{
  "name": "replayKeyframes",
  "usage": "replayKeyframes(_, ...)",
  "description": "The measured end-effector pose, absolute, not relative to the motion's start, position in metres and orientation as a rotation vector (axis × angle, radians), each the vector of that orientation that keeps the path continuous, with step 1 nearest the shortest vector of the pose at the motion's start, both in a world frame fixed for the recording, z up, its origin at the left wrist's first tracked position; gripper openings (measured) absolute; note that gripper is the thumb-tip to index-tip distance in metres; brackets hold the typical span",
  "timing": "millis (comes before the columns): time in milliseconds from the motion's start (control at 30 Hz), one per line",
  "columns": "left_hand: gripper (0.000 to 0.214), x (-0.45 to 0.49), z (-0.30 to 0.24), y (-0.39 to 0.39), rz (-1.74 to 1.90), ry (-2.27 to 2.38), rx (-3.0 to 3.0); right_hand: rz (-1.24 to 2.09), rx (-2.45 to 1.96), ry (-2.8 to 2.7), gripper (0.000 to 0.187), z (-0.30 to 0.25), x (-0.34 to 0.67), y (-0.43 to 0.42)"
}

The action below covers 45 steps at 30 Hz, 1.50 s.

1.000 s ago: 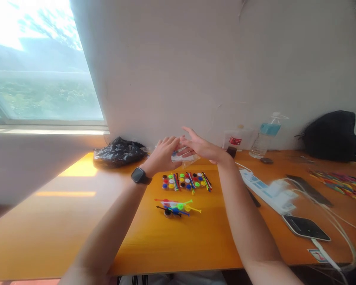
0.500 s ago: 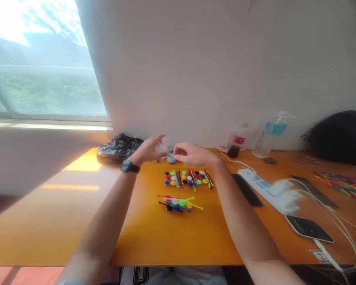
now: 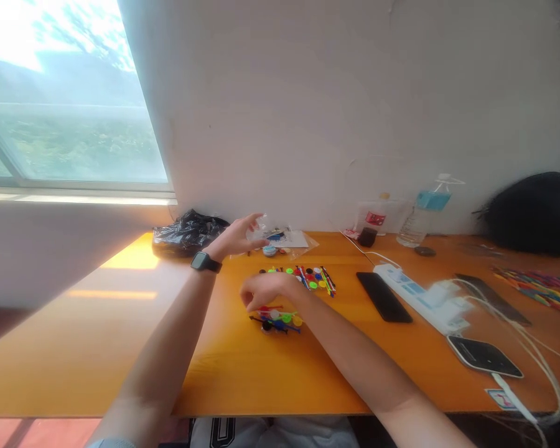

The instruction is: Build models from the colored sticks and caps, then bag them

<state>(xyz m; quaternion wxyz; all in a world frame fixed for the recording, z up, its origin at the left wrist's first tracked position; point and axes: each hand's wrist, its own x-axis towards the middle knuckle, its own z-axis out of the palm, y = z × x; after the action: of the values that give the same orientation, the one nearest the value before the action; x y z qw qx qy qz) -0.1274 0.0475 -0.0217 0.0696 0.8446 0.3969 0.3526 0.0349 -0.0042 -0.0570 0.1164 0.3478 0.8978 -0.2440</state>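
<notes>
My left hand (image 3: 243, 236), with a black watch on its wrist, reaches over the far part of the table. Its thumb and fingers are spread, beside a clear plastic bag (image 3: 305, 244) with small items in it; whether it touches the bag I cannot tell. My right hand (image 3: 267, 290) is closed, its fingers curled downward at the left end of the near pile of colourful plastic arrow-shaped pieces and round pieces (image 3: 280, 321). What it pinches is hidden. Behind it lie rows of similar pieces (image 3: 317, 280), partly covered by the hand.
A black plastic bag (image 3: 189, 231) lies at the back left. To the right are a black phone (image 3: 383, 297), a white power strip (image 3: 417, 297) with cables, another charging device (image 3: 485, 356), a water bottle (image 3: 415, 218) and a pile of colourful strips (image 3: 541, 289).
My right hand has moved from the plastic bag toward me and left, down to the near pile. The bag's contents are now uncovered. The left hand has hardly moved.
</notes>
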Motion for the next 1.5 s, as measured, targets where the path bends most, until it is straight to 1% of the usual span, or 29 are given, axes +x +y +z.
replayKeyframes(67, 0.083, -0.127, -0.021, 0.047, 1.062, 1.193, 2.53, -0.723, 0.862, 2.626, 0.01, -0.056, 0.036, -0.002)
replayKeyframes(133, 0.083, -0.126, -0.021, 0.046, 1.054, 1.194, 2.517, -0.73, 0.812, 2.634, 0.01, -0.054, 0.038, 0.001)
replayKeyframes(267, 0.084, -0.126, -0.021, 0.045, 1.02, 1.2, 2.495, -0.719, 0.773, 2.586, 0.018, -0.046, 0.05, 0.01)
replayKeyframes(400, 0.084, -0.125, -0.021, 0.045, 1.003, 1.21, 2.496, -0.717, 0.856, 2.491, 0.032, -0.042, 0.064, 0.021)
replayKeyframes(467, 0.083, -0.125, -0.021, 0.046, 0.999, 1.199, 2.495, -0.676, 0.887, 2.473, 0.036, -0.044, 0.067, 0.024)
replayKeyframes(600, 0.082, -0.125, -0.023, 0.047, 0.997, 1.177, 2.496, -0.569, 0.938, 2.425, 0.032, -0.05, 0.063, 0.024)
replayKeyframes(767, 0.083, -0.125, -0.02, 0.044, 1.011, 1.193, 2.479, -0.647, 0.981, 2.431, 0.026, -0.05, 0.064, 0.024)
replayKeyframes(1000, 0.081, -0.125, -0.016, 0.042, 1.025, 1.192, 2.482, -0.836, 1.226, 2.536, 0.037, -0.033, 0.078, 0.024)
replayKeyframes(1233, 0.075, -0.126, -0.012, 0.038, 1.068, 1.183, 2.502, -1.099, 1.018, 2.83, 0.025, -0.001, 0.105, 0.02)
replayKeyframes(1333, 0.077, -0.126, -0.014, 0.04, 1.056, 1.16, 2.505, -1.199, 1.009, 3.024, 0.027, 0.018, 0.121, 0.011)
replayKeyframes(1433, 0.076, -0.123, -0.016, 0.041, 1.043, 1.147, 2.503, -1.265, 1.163, 3.263, 0.029, 0.03, 0.132, 0.009)
replayKeyframes(1500, 0.072, -0.12, -0.016, 0.041, 1.063, 1.167, 2.543, -1.17, 1.388, 3.413, 0.028, 0.031, 0.135, 0.014)
